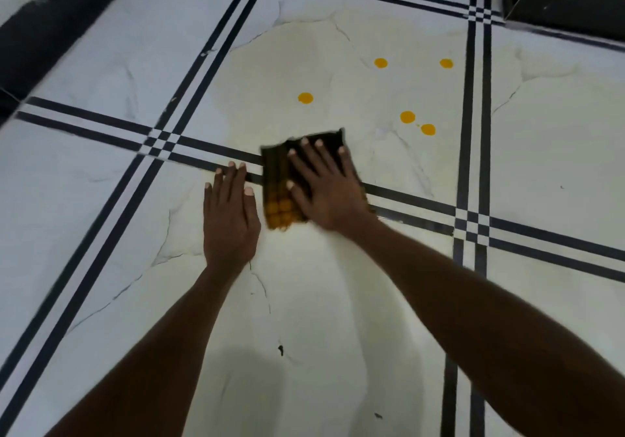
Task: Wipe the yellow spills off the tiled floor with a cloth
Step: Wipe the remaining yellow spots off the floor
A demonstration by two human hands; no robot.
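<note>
The cloth is dark, with a yellow-orange stained part at its near end, and it lies flat on the tiled floor, across the black double line that separates two tiles. The right hand rests on top of the cloth with the palm down and the fingers straight and spread; it presses the cloth to the floor and does not curl around it. The left hand lies flat on the floor just beside the left edge of the cloth, fingers straight and close together, and it holds nothing. The fingertips of this hand reach the black line.

Beyond the cloth, on the farther tile, there are five round yellow spills. One spill is nearest to the cloth's far edge. Two spills lie close together to the right of the cloth, with a very small drop between them. Two more spills are farther away, one of them near the black line at the tile's right edge.

A dark baseboard runs along the far left edge of the floor. A small dark mark is on the near tile between the two forearms.
</note>
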